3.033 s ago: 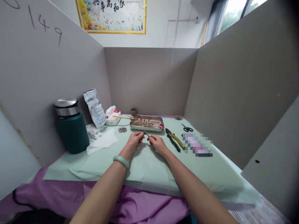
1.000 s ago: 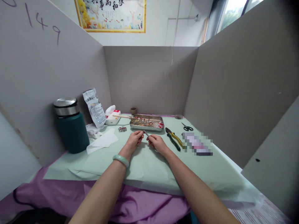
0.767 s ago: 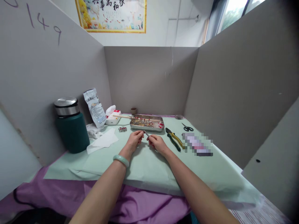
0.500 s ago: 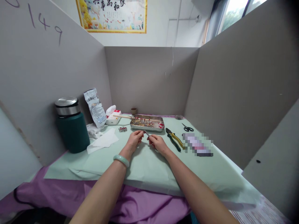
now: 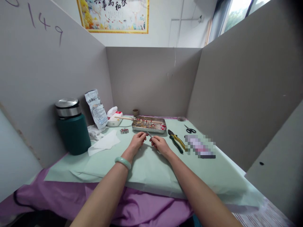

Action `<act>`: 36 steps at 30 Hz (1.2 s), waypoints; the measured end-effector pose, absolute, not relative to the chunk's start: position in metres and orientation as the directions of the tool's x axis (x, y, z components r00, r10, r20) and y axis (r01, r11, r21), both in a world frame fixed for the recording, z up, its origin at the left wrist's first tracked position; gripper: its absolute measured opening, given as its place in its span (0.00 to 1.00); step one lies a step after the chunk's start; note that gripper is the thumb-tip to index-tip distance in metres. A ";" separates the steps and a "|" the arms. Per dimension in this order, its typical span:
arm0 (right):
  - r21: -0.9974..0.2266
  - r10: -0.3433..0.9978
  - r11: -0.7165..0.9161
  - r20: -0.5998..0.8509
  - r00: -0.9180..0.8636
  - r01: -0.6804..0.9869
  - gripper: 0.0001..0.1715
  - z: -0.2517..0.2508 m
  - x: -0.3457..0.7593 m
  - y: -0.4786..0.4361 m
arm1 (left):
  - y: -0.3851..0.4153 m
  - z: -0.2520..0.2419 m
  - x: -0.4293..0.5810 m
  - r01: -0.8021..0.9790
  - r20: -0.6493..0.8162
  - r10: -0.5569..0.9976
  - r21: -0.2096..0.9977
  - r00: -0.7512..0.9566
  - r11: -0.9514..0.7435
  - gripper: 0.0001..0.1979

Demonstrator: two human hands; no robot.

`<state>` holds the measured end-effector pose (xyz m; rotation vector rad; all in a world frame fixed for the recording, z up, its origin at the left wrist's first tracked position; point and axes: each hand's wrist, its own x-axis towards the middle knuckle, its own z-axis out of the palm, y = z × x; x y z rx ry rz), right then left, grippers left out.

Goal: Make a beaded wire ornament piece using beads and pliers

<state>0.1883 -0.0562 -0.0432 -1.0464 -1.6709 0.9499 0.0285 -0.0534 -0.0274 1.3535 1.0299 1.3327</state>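
Two hands meet near the centre of the frame, above the pale green tabletop [image 5: 156,179] and just below the metal tray [image 5: 149,130]. The right hand [image 5: 159,145] grips a slim metal tool [image 5: 149,135] between thumb and fingers. The tool's long axis slants from lower right to upper left, its thin end towards the left fingertips; whether it touches them is too small to tell. The left hand [image 5: 137,142], a pale green bangle [image 5: 123,162] on its wrist, has thumb and finger pinched narrow on a small dark piece [image 5: 147,134], whose own direction cannot be made out.

Red, gold and clear beads [image 5: 144,124] lie in the tray, and a thin wooden stick [image 5: 123,118] runs nearly level, out past the tray's left side. Right of centre, the pliers [image 5: 176,141] slant with their head to the upper left and handles to the lower right; the black scissors [image 5: 190,129], farther right, likewise point their blades to the upper left. A beaded cluster [image 5: 124,131] sits left of the tray
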 end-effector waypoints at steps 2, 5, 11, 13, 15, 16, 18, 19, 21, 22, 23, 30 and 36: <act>-0.901 0.927 0.356 0.306 -0.217 0.248 0.16 -0.043 0.188 -0.056 | -0.052 -0.029 0.029 -0.005 0.210 0.977 0.978 0.038 -0.210 0.14; -0.892 0.925 0.363 0.311 -0.217 0.268 0.15 -0.042 0.188 -0.057 | -0.052 -0.029 0.029 0.041 0.209 0.978 0.977 0.016 -0.209 0.12; -0.901 0.929 0.349 0.297 -0.218 0.258 0.15 -0.041 0.188 -0.058 | -0.054 -0.026 0.029 0.022 0.220 0.975 0.975 0.014 -0.220 0.11; -0.902 0.930 0.347 0.296 -0.220 0.255 0.15 -0.041 0.189 -0.058 | -0.055 -0.024 0.030 -0.003 0.210 0.978 0.978 0.012 -0.210 0.10; -0.904 0.931 0.344 0.293 -0.219 0.253 0.15 -0.040 0.189 -0.058 | -0.056 -0.022 0.030 -0.033 0.192 0.981 0.981 0.009 -0.192 0.09; -0.905 0.931 0.343 0.292 -0.218 0.252 0.15 -0.040 0.189 -0.059 | -0.056 -0.021 0.031 -0.047 0.184 0.983 0.982 0.010 -0.183 0.09; -0.904 0.930 0.344 0.292 -0.222 0.253 0.15 -0.039 0.189 -0.060 | -0.057 -0.020 0.031 -0.067 0.172 0.985 0.983 0.016 -0.171 0.09; -0.902 0.929 0.347 0.293 -0.227 0.257 0.14 -0.038 0.189 -0.060 | -0.057 -0.020 0.031 -0.073 0.169 0.985 0.983 0.020 -0.168 0.09; -0.894 0.925 0.357 0.298 -0.236 0.271 0.14 -0.037 0.188 -0.061 | -0.056 -0.020 0.031 -0.078 0.165 0.986 0.984 0.025 -0.163 0.09; -0.889 0.923 0.363 0.302 -0.237 0.281 0.14 -0.037 0.188 -0.062 | -0.056 -0.021 0.031 -0.078 0.162 0.986 0.984 0.026 -0.160 0.09; -0.883 0.922 0.367 0.306 -0.236 0.291 0.14 -0.036 0.188 -0.062 | -0.056 -0.021 0.031 -0.079 0.159 0.987 0.984 0.027 -0.157 0.09; -0.856 0.914 0.397 0.335 -0.229 0.332 0.14 -0.037 0.188 -0.062 | -0.055 -0.022 0.030 -0.082 0.151 0.988 0.986 0.036 -0.147 0.09; -0.829 0.904 0.424 0.365 -0.220 0.364 0.15 -0.035 0.187 -0.063 | -0.059 -0.020 0.031 -0.057 0.155 0.988 0.986 0.021 -0.154 0.10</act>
